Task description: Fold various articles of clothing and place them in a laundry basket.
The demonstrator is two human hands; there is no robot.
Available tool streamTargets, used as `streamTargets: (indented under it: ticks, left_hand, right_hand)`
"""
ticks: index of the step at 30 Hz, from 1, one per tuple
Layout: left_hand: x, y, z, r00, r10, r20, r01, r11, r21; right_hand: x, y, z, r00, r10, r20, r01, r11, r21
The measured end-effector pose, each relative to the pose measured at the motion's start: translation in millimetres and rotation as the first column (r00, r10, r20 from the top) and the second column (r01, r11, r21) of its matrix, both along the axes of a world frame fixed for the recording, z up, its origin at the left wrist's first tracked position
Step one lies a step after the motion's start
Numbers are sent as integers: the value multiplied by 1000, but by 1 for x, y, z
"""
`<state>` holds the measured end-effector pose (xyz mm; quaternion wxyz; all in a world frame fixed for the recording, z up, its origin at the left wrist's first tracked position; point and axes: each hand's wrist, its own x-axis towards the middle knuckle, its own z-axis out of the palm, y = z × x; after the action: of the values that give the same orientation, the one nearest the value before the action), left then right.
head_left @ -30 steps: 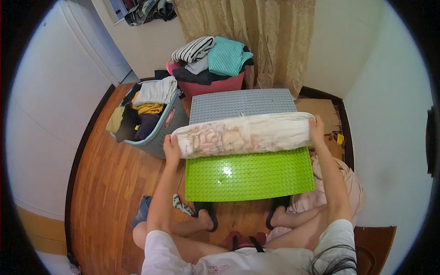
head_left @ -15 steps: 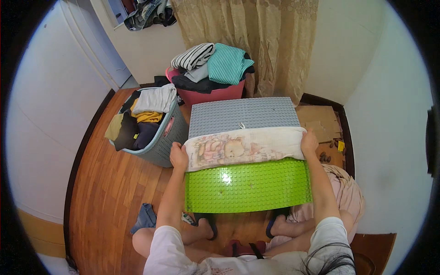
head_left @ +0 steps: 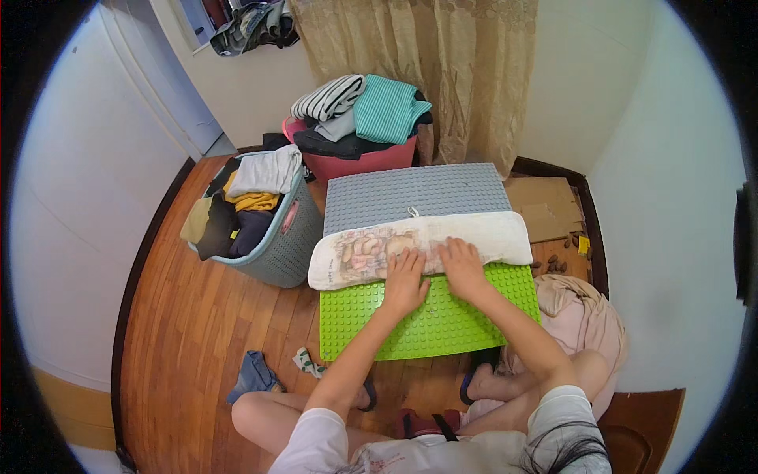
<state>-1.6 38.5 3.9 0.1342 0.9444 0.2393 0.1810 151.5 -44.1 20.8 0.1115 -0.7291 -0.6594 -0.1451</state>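
Note:
A white cloth [head_left: 505, 235] with a printed bear picture lies folded into a long strip across a studded table [head_left: 371, 320], whose near part is green and far part grey. My left hand [head_left: 406, 282] rests flat on the strip near its middle, fingers spread over the print. Close beside it, my right hand [head_left: 463, 267] also presses down with outstretched fingers. Both palms reach back over the green studs. Neither hand grips the cloth. A small white string loop [head_left: 412, 212] shows at the strip's far edge.
To the left stands a blue-grey laundry basket [head_left: 296, 237] heaped with clothes. Behind the table, a pink tub [head_left: 359, 164] holds more folded garments. Flattened cardboard [head_left: 545, 207] lies at right, with a beige cloth heap [head_left: 580, 316] nearer. Denim [head_left: 254, 378] lies on the floor.
Both hands have let go of the strip's two ends and come inward to its middle, where they now lie flat. The cloth has settled on the table, its ends free.

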Motion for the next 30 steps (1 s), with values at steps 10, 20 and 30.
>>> streamTargets:
  ticks: [10,20,30]
  left_hand:
    - [20,-32,-3,991,130,-26,-128,989,78]
    - [-106,74,11,924,344,168,-362,928,93]
    - [-206,108,105,906,376,192,82,290,-954]
  right_hand:
    - [95,-89,-9,948,-227,-222,264,952,153]
    - [141,-97,76,614,-84,-785,346,922,172]
    - [151,-108,119,-86,-38,-996,145,988,-50]
